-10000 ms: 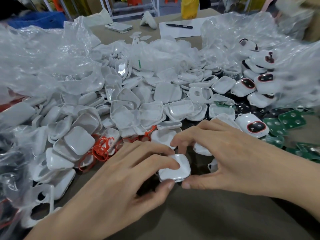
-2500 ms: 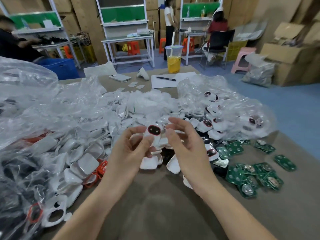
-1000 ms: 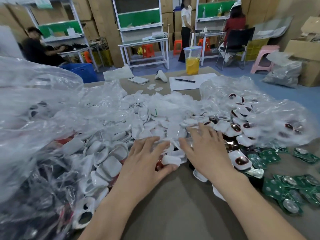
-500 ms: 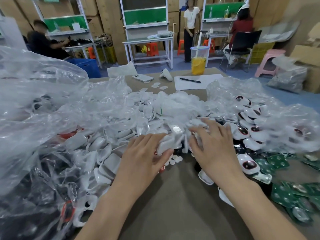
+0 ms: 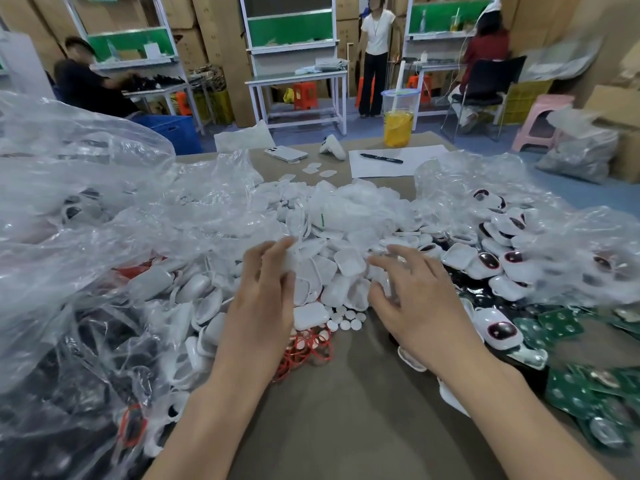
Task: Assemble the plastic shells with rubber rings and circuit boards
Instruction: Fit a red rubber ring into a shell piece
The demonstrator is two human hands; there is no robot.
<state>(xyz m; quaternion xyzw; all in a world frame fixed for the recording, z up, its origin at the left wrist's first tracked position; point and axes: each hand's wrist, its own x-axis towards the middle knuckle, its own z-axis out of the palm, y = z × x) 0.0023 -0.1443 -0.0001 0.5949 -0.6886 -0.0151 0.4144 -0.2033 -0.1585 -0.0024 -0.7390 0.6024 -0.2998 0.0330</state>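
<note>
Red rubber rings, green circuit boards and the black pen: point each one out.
red rubber rings [image 5: 306,355]: head view, middle of the tangle at the pile's near edge.
green circuit boards [image 5: 558,328]: head view, face of one board.
black pen [image 5: 381,158]: head view, middle of its barrel.

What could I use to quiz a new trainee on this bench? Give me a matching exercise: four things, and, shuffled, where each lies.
Things
1. circuit boards
2. rubber rings
3. pen
4. drink cup

Places
A. on the sheet of paper
B. at the far edge of the table
C. beside the wrist of the left hand
D. to the right of the right hand

Pairs: 1-D, 2-C, 3-A, 4-B
</note>
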